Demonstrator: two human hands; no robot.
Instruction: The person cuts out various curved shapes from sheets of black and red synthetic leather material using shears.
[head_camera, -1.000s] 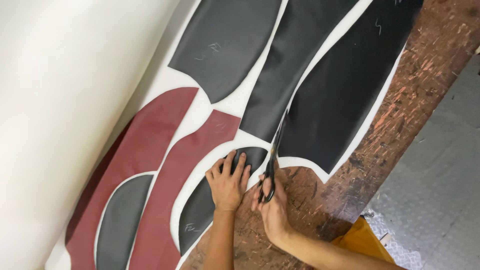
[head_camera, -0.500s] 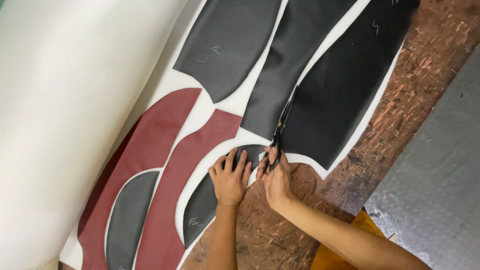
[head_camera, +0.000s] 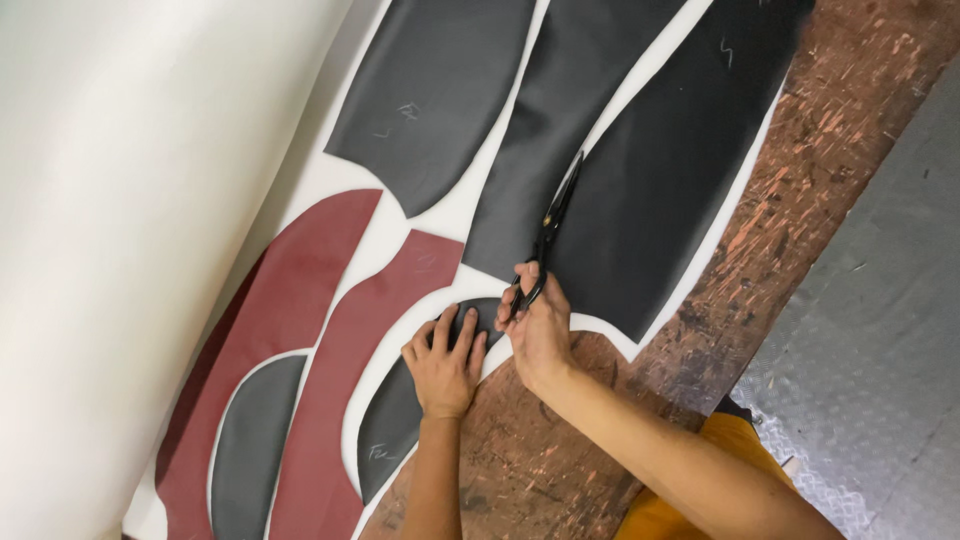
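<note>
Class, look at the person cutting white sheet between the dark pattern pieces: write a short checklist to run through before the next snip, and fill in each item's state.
1. Right hand grips the black scissors: ok.
2. Blades lie in the white gap between two dark pieces: ok.
3. Left hand flat on the small curved dark piece, holding it down: ok.
4. Left fingers clear of the blades: ok.
5. White sheet lying flat ahead of the blades: ok.
6. Blades open or closed: cannot tell.
</note>
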